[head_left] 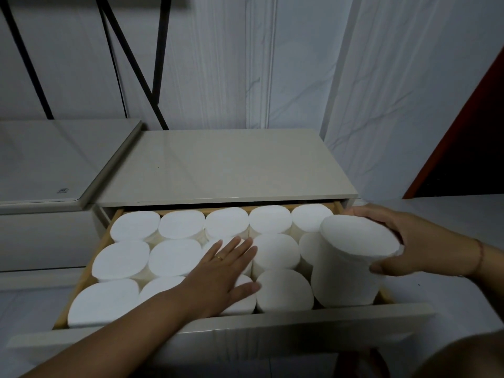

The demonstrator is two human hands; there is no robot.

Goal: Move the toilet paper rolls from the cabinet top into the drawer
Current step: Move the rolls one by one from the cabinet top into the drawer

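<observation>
The drawer (245, 332) is packed with upright rolls (174, 257). At its front-right corner the right hand (406, 238) grips the last roll (349, 271), tilted, seemingly not fully seated. Mid-drawer the left hand (223, 274) lies flat, fingers spread, likely holding neighbours aside.

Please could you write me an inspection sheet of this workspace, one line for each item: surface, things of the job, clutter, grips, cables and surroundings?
surface: cabinet top, pale and flat; no roll seen on it.
job's things: open drawer packed with white rolls standing on end in three rows; held roll at the front right corner, top higher than the others.
clutter: nothing seen.
grips: left hand lies flat, fingers straight, on the middle rolls; right hand grips the held roll.
cables: thin black line hanging beside black bars; cannot tell whether it is a cable.
surroundings: white wall; another pale top at left; dark red panel at right.
</observation>
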